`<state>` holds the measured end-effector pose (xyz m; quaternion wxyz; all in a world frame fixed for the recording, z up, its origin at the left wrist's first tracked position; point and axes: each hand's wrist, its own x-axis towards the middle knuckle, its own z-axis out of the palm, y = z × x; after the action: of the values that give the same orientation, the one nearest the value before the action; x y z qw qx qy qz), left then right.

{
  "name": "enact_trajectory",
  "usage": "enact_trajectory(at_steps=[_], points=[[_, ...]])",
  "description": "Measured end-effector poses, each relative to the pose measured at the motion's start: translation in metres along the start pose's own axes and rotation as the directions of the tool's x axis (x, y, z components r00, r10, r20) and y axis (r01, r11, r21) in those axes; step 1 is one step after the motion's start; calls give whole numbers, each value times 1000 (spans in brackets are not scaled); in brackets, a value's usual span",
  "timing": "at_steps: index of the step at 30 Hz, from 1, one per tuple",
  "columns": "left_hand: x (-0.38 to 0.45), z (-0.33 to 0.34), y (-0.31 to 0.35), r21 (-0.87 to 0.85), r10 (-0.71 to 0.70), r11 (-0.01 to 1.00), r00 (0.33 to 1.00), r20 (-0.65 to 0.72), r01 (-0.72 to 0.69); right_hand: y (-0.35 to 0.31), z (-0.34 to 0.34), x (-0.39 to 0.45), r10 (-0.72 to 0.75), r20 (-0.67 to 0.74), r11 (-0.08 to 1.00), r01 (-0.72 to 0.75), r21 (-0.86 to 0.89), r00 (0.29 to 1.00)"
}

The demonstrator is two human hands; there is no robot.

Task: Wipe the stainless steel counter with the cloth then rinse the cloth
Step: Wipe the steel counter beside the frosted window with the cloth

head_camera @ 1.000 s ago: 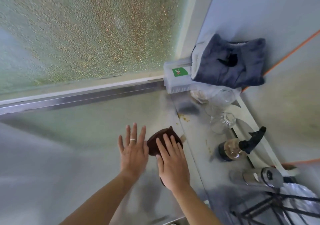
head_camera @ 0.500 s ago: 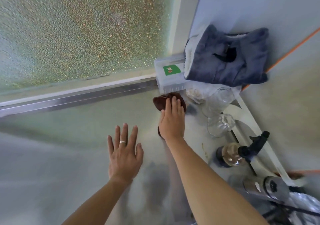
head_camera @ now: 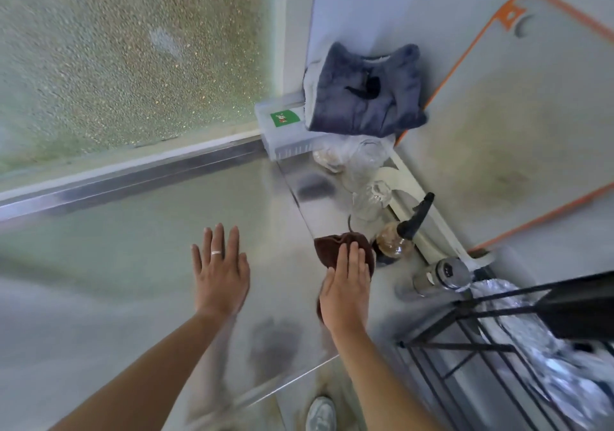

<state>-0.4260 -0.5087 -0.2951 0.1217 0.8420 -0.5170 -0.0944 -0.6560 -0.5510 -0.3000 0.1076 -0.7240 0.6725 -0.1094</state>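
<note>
Right hand: your right hand (head_camera: 347, 281) lies flat, fingers straight and together, pressing the cloth down on the counter.
Left hand: your left hand (head_camera: 221, 272) rests palm down on the counter (head_camera: 126, 231) with fingers spread, holding nothing; a ring sits on one finger.
Cloth: the dark brown cloth (head_camera: 332, 247) is bunched under your right fingers, near the counter's right edge, just beside a glass bottle (head_camera: 393, 246) with a black top.
Behind: clear glasses (head_camera: 367, 194) stand further back, then a clear plastic box (head_camera: 285, 131) with a green sticker, and a folded grey towel (head_camera: 363, 101).
Right side: a white cutting board (head_camera: 518, 124) with an orange rim leans on the wall; a black wire rack (head_camera: 471, 347) stands near you.
</note>
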Motion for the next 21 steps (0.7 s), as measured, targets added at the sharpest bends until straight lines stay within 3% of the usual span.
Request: enact_trajectory(at_steps=[10,13,15,17,19,21], points=[[-110,-1,16,70,301,948,948,104,-309,45,-16,-114,-10,-16,997,12,76,1000],[-103,-9,12,39,287,956,953,101,-292,33,-8,-139,-184,-43,962,189,198,982],[-92,-14,6,21,274,961,959,70,-276,17,-12,-139,-361,-22,880,349,322,932],[-80,-20,1,13,239,971,971,33,-239,-4,-31,-119,-458,6,804,411,431,889],[-66,-23,-3,18,193,981,981,9,-194,-21,-51,-74,-413,-76,802,402,442,908],[-54,-22,-8,53,167,984,986,21,-168,-26,-53,-17,-262,-164,866,307,395,951]])
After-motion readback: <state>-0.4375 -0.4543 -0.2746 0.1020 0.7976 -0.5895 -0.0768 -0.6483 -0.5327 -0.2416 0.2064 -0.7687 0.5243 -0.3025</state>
